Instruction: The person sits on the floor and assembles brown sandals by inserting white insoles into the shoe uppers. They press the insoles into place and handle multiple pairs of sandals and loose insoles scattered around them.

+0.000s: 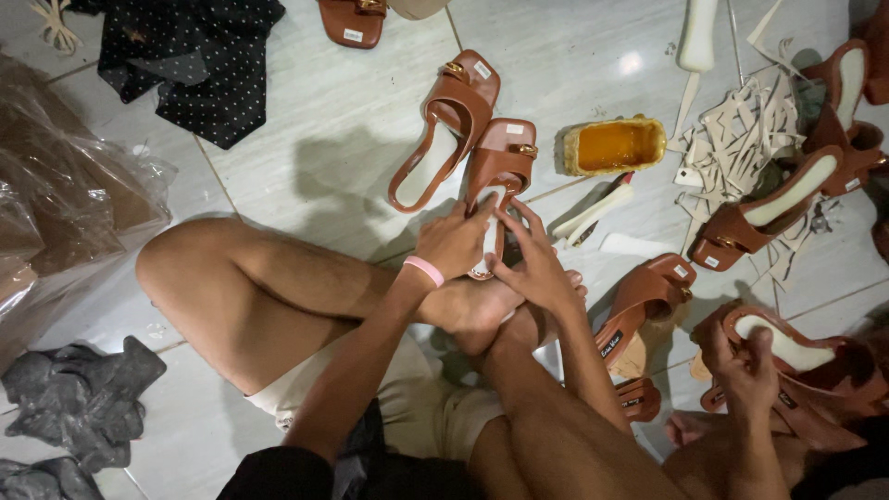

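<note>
From my feed I see both hands meeting on one brown slide sandal [498,190] that lies on the pale tiled floor [306,120] just past the crossed legs, its heel end toward the body. My left hand [454,243], with a pink band at the wrist, presses its fingers down onto the white insole, and my right hand [535,264] pinches the sandal's edge from the other side, fingers curled; I judge the two-sided hold is there to keep the insole seated flat. A matching sandal [443,130] lies just beside it, touching or nearly so. The yellow glue tub [615,145] sits near on the right, with a brush [593,211] lying between it and the hands, within easy reach. Beyond are white offcut strips [741,130], and at lower right another person's hand [741,366] grips a further sandal [796,356]
</note>
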{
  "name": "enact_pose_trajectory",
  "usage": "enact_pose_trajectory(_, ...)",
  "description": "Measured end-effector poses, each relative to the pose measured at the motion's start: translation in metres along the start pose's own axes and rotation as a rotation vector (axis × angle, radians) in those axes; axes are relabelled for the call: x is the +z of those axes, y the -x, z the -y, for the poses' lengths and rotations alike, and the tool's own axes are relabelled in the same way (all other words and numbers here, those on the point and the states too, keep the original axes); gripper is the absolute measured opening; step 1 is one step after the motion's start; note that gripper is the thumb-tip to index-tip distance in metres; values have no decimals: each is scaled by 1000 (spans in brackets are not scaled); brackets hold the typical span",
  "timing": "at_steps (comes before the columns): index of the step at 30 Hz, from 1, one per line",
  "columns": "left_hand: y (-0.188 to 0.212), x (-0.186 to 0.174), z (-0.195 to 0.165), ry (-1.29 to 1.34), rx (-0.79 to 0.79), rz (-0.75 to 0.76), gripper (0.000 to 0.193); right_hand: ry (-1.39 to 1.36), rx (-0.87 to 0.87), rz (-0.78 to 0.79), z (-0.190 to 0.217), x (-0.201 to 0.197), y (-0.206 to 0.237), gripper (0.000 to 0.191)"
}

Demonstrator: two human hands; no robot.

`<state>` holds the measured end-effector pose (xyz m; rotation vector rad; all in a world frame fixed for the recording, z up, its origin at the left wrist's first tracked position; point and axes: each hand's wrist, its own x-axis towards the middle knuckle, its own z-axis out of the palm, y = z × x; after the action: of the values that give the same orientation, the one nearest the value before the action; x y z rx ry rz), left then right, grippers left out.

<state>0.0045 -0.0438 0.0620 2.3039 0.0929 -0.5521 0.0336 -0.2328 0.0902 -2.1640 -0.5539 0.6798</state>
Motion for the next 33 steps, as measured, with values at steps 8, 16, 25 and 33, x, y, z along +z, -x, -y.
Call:
enact_pose_trajectory(8,-12,-7,-1,-25,-37,98,73,-20,-97,-87,-2,3,-1,81)
enact_pose_trajectory(16,-14,-3,-1,-125,-31,71,67,-189,2,-144,-5,13,7,93)
enact_pose_trajectory(25,-23,5,-1,-239,-41,128,67,86,114,-102,-18,17,16,103)
enact_pose_trajectory(33,-13,35,3,530,-95,-104,66,-50,88,-163,-15,10,22,101)
